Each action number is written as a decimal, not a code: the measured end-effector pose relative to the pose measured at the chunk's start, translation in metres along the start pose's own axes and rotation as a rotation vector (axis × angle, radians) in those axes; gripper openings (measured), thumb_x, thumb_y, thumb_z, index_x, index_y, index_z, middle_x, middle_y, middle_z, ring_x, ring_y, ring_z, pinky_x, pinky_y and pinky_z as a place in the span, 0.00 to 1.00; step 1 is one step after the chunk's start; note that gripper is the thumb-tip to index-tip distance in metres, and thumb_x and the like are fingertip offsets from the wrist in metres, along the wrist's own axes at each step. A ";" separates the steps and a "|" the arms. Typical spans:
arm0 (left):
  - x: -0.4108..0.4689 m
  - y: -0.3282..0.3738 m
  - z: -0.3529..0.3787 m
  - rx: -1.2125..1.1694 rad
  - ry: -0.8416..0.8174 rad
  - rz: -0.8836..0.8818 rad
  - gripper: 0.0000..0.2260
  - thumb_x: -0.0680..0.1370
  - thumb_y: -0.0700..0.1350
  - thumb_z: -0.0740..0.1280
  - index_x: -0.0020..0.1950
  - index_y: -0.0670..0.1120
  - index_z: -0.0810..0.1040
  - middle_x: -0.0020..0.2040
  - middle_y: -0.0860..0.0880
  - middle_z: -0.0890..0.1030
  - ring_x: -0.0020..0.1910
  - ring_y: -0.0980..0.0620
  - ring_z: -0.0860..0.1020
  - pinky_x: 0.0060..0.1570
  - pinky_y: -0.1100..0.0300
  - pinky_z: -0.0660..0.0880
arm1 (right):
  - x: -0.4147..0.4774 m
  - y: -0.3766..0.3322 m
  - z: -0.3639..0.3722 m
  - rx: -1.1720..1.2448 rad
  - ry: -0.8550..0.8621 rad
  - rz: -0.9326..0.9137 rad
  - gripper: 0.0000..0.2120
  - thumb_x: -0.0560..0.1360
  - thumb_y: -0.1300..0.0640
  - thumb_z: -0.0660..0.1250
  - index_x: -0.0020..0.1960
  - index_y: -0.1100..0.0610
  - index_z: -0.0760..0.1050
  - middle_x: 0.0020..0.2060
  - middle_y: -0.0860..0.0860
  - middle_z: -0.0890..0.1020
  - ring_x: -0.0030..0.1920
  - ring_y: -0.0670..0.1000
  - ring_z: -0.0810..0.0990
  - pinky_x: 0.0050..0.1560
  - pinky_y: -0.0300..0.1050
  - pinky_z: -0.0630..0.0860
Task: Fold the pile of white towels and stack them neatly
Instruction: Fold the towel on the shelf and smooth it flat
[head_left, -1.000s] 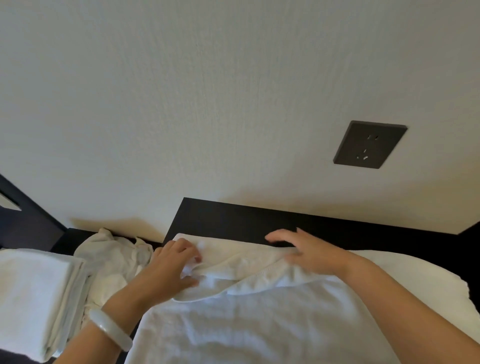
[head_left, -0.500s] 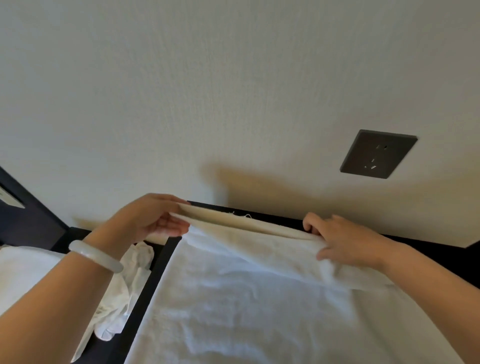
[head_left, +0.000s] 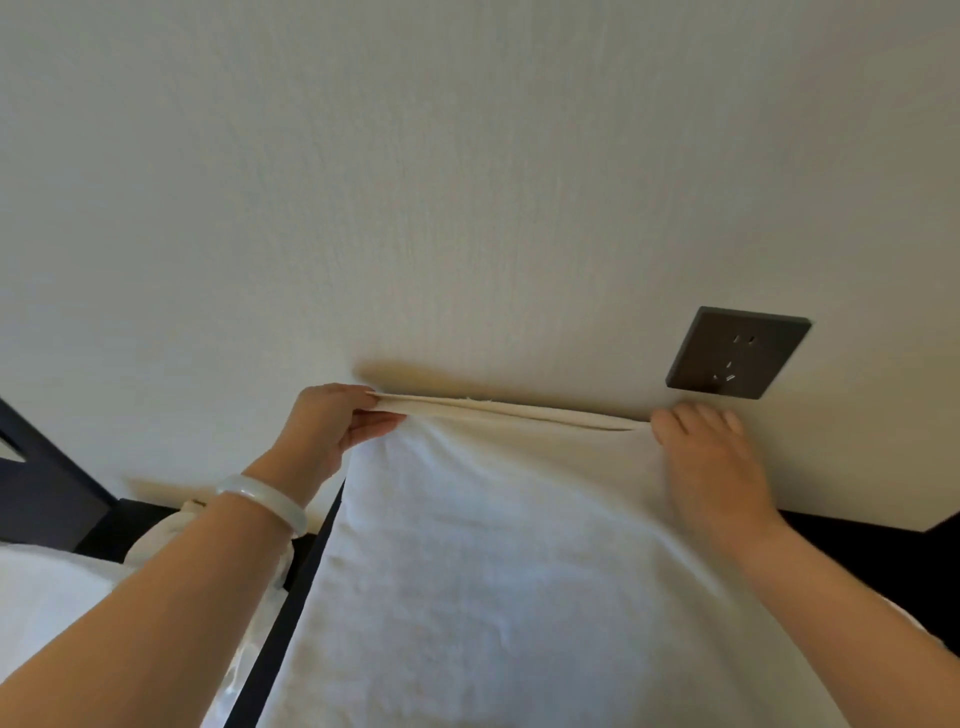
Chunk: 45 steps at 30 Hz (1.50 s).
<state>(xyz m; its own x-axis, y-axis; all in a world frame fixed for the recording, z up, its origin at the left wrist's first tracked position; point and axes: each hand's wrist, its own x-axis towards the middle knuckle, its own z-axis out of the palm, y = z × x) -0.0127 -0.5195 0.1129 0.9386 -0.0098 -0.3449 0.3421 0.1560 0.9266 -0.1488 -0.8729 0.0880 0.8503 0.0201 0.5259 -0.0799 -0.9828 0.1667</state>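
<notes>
Now: towel held up by its top edge against the wall.
Around us: dark wall socket just above the right hand; crumpled towels at lower left, partly hidden by our left forearm and its pale bracelet. We pinch one upper corner in the left hand and grip the other in the right. The held edge runs left-right, and the cloth falls toward us.

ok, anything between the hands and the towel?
Nothing visible. The left hand pinches the left corner of the towel along its raised edge, and the right hand holds the right corner. Both touch the cloth directly.
</notes>
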 end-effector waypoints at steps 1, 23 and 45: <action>-0.001 -0.009 0.000 0.030 -0.011 0.030 0.14 0.78 0.30 0.63 0.64 0.31 0.71 0.54 0.32 0.81 0.50 0.39 0.84 0.52 0.53 0.82 | -0.004 -0.006 0.003 -0.028 -0.018 0.049 0.16 0.62 0.75 0.67 0.46 0.60 0.75 0.43 0.59 0.78 0.44 0.62 0.77 0.47 0.54 0.67; -0.143 -0.199 -0.068 1.684 -0.254 0.675 0.28 0.82 0.63 0.44 0.78 0.55 0.63 0.79 0.51 0.61 0.77 0.48 0.62 0.71 0.39 0.55 | -0.234 -0.045 -0.019 0.269 -0.522 -0.019 0.30 0.83 0.38 0.43 0.74 0.52 0.69 0.74 0.51 0.71 0.76 0.50 0.60 0.75 0.52 0.51; -0.216 -0.232 -0.129 1.642 -0.081 0.615 0.28 0.82 0.62 0.44 0.81 0.55 0.51 0.81 0.52 0.52 0.80 0.51 0.49 0.75 0.44 0.46 | -0.306 -0.076 -0.061 0.311 -0.632 0.149 0.30 0.83 0.38 0.42 0.80 0.50 0.59 0.79 0.48 0.60 0.79 0.48 0.56 0.76 0.53 0.49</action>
<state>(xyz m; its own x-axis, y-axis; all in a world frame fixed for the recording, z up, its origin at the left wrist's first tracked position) -0.3001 -0.4264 -0.0471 0.9196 -0.3905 0.0431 -0.3928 -0.9138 0.1034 -0.4343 -0.7927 -0.0348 0.9879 -0.1363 -0.0743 -0.1469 -0.9755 -0.1636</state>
